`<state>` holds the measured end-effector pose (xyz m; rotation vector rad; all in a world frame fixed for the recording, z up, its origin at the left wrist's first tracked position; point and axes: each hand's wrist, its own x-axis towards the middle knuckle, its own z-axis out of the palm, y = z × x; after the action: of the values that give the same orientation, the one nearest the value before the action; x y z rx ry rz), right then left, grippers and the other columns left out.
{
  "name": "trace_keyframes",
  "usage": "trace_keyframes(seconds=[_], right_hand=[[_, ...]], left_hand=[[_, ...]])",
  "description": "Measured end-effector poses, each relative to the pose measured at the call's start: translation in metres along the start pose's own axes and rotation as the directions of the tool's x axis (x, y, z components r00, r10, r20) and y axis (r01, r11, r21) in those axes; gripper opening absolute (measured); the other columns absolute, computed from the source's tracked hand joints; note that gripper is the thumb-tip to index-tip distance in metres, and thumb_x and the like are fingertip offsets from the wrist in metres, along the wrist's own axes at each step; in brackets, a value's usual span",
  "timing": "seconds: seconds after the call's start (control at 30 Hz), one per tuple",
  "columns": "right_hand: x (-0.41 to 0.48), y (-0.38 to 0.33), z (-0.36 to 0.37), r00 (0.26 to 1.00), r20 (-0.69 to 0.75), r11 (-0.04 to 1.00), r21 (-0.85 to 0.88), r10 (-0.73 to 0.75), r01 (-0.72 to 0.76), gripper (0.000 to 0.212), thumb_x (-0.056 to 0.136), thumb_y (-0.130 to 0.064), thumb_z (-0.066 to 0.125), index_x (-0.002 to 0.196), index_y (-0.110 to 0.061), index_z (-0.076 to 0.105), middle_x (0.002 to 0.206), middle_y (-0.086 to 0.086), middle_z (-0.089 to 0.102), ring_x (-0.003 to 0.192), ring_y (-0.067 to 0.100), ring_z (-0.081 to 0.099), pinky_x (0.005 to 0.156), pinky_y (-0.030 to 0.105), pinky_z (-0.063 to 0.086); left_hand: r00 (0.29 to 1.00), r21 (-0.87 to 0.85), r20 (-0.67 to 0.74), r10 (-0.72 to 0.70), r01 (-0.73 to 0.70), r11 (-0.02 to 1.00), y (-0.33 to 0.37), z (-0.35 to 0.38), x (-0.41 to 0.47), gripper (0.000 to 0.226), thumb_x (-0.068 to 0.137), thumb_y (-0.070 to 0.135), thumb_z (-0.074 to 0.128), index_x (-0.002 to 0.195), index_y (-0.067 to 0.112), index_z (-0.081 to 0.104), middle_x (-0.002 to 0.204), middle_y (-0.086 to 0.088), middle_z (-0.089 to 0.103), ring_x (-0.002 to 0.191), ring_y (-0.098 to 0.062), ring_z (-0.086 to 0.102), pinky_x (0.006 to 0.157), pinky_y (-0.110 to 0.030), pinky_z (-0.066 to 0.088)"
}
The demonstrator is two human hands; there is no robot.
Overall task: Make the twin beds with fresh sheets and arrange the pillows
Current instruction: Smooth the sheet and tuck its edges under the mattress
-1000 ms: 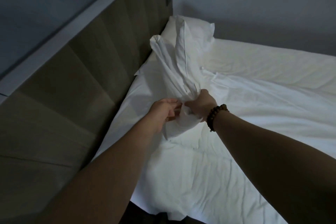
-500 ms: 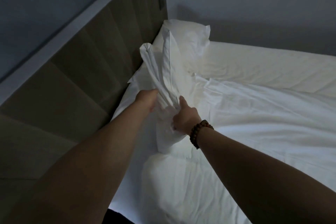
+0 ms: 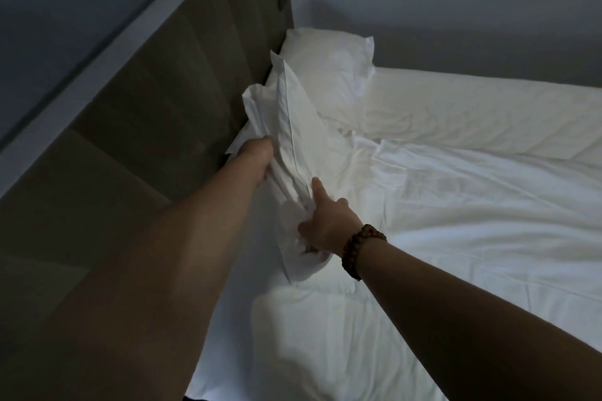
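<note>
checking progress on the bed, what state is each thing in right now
pillowcase, bunched, gripped by both hands
far pillow, cased, lying in the corner by the headboard
sheet, spread out, wrinkled
left hand, gripping the pillowcase's upper part
right hand, gripping its lower end, index finger straight

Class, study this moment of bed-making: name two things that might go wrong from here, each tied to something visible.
1. The right hand grips the white pillowcase in a tight bunch, so it may end up creased.
2. The left hand, fingers hidden in the folds, is close to the headboard; knuckles could scrape it, or fabric could drop down beside it.
</note>
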<state>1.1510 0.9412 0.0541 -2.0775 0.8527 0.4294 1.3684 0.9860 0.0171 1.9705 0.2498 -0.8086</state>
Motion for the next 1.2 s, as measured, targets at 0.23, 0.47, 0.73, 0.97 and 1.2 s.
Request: trace_keyframes(seconds=[0.23, 0.47, 0.73, 0.97, 1.2], right_hand=[[-0.002, -0.01, 0.007, 0.996, -0.046, 0.997, 0.011, 0.073, -0.073, 0.098, 0.082, -0.034, 0.067, 0.151, -0.044, -0.002, 0.13, 0.015, 0.037, 0.097, 0.034, 0.055, 0.082, 0.037, 0.05], [-0.007, -0.026, 0.012, 0.985, -0.168, 0.999, -0.006, 0.036, -0.037, 0.078, 0.085, -0.074, 0.047, 0.143, -0.031, 0.016, 0.111, 0.015, 0.051, 0.083, 0.031, 0.056, 0.076, 0.038, 0.047], [-0.033, -0.045, 0.002, 0.851, -0.524, 0.979, 0.192, 0.039, 0.073, 0.036, 0.107, -0.027, 0.032, 0.138, -0.014, 0.045, 0.104, 0.012, 0.069, 0.096, 0.032, 0.065, 0.079, 0.027, 0.047], [-0.059, -0.068, 0.01, 0.732, -0.643, 0.853, 0.493, 0.224, 0.172, 0.047, 0.107, -0.034, 0.031, 0.153, -0.023, 0.035, 0.117, 0.003, 0.066, 0.105, 0.023, 0.064, 0.087, 0.025, 0.045], [-0.035, -0.092, 0.019, 0.984, -0.176, 0.992, 0.125, 0.041, -0.019, 0.048, 0.104, -0.034, 0.033, 0.146, -0.011, 0.028, 0.123, 0.018, 0.061, 0.101, 0.032, 0.06, 0.08, 0.034, 0.046]], left_hand=[[0.999, 0.178, -0.005, 0.04, -0.038, 0.983, 0.012, 0.005, 0.007, 0.061, 0.085, 0.055, 0.065, 0.126, 0.012, 0.059, 0.117, -0.013, 0.067, 0.098, -0.034, 0.066, 0.087, -0.047, 0.059], [0.833, 0.585, 0.262, 0.487, -0.539, 0.607, 0.017, -0.018, 0.029, 0.05, 0.103, 0.037, 0.048, 0.152, 0.025, 0.042, 0.151, -0.013, 0.047, 0.136, -0.035, 0.047, 0.106, -0.032, 0.038], [0.819, 0.51, 0.363, 0.445, -0.574, 0.64, 0.035, -0.054, 0.008, 0.05, 0.094, -0.005, 0.043, 0.128, 0.02, 0.069, 0.145, -0.008, 0.055, 0.132, -0.029, 0.052, 0.112, -0.034, 0.043], [0.843, 0.329, 0.33, 0.426, -0.525, 0.785, 0.046, -0.062, -0.012, 0.066, 0.084, -0.018, 0.034, 0.12, 0.02, 0.074, 0.147, -0.012, 0.052, 0.125, -0.03, 0.057, 0.103, -0.039, 0.052], [0.862, 0.11, 0.462, 0.208, -0.288, 0.951, 0.062, -0.035, -0.062, 0.076, 0.079, 0.08, 0.059, 0.13, 0.024, 0.062, 0.129, 0.007, 0.065, 0.117, -0.016, 0.06, 0.108, -0.036, 0.044]])
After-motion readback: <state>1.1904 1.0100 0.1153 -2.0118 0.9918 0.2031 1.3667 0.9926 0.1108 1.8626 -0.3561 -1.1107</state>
